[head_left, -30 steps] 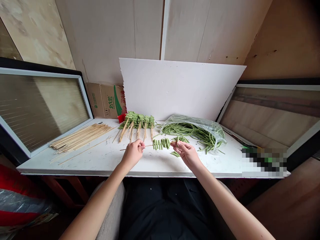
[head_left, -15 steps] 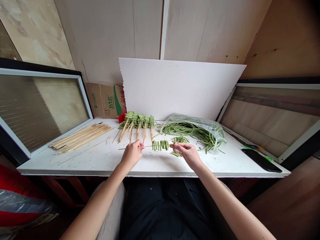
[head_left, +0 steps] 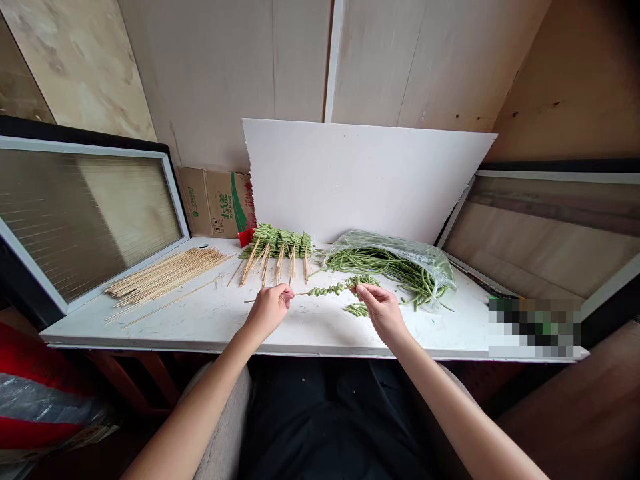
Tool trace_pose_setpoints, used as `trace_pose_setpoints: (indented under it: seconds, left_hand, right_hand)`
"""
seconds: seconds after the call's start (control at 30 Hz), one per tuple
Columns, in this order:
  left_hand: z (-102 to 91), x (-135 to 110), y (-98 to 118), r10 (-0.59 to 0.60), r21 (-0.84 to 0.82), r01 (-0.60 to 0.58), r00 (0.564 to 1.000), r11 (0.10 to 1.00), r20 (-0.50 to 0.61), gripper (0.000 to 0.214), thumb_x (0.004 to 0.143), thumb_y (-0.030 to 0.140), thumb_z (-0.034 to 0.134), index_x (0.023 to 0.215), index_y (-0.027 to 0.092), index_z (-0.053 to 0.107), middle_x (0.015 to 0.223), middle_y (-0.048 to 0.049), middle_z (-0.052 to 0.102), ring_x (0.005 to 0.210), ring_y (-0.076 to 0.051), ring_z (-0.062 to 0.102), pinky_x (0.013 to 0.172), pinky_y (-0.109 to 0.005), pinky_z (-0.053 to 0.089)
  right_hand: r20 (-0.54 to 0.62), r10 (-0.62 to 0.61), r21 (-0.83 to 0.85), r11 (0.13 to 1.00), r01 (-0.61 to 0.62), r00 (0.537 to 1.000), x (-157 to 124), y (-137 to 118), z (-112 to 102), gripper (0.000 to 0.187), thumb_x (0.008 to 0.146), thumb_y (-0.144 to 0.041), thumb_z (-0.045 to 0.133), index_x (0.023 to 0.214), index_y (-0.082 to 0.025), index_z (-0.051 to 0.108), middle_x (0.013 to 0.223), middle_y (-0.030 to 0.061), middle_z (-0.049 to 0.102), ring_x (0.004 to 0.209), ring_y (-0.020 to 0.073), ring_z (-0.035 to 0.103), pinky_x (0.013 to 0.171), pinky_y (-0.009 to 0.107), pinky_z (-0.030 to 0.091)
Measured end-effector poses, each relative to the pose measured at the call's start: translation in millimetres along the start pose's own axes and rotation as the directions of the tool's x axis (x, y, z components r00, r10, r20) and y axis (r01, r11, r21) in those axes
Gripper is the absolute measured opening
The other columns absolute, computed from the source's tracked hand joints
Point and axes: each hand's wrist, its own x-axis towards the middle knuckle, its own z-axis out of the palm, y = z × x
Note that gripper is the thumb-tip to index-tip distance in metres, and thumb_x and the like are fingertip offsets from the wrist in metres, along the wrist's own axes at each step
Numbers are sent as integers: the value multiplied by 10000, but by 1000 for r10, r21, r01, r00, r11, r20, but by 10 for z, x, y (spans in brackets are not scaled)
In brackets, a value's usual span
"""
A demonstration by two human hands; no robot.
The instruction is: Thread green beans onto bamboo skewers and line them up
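Observation:
My left hand (head_left: 270,310) is closed around a thin bamboo skewer (head_left: 301,293), which sticks out on both sides of the fist. Threaded along it is a row of short cut green bean pieces (head_left: 325,291), now seen turned edge-on. At the skewer's right end, my right hand (head_left: 383,311) pinches a single bean piece (head_left: 357,281) between thumb and fingers. Whether the tip has entered that piece is too small to tell. Loose cut pieces lie just behind the right hand, and a smaller pile (head_left: 356,309) rests in front of them.
Filled bean skewers (head_left: 283,240) are stacked at the back. Bare bamboo skewers (head_left: 165,277) lie on the left of the white table (head_left: 200,327). Long beans (head_left: 400,267) spill from a clear plastic bag (head_left: 420,248) at right. A white board (head_left: 370,180) leans behind; the right corner is pixelated.
My right hand now pinches a bean piece held up at the skewer's end. The threaded pieces have rolled from hanging upright to edge-on. The view has shifted slightly.

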Motion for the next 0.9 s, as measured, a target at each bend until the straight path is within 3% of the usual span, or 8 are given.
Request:
trace_pose_setpoints:
  seconds: [0.3,0.6,0.9]
  left_hand:
    - [64,-8,-102,36,-64,-33,998,997,43,263,845,31,515,775,182,718,638,-5,677,636,-162,629,677,-256,468]
    - [69,-16,-101,154,-54,-156,987,986,-41,245,911,69,525,833,187,725,666,-7,691,646,-160,652,667,-254,482]
    - [38,-30,-55,223,36,-220,966,975,-129,271,847,-19,496,806,202,647,734,-7,723,697,-169,702,681,-241,522]
  right_hand:
    - [7,-130,-109,986,130,992,-47,-181,9,282,755,-513,890,850,-251,851,913,81,750,889,254,669,791,386,538]
    - [-36,1,-25,1000,-2,999,-67,-96,49,306,764,-530,879,801,-233,818,841,57,762,838,219,660,794,355,513]
    - [-99,105,35,994,-102,990,-91,44,111,339,743,-537,892,784,-210,817,834,69,764,783,196,628,738,334,493]
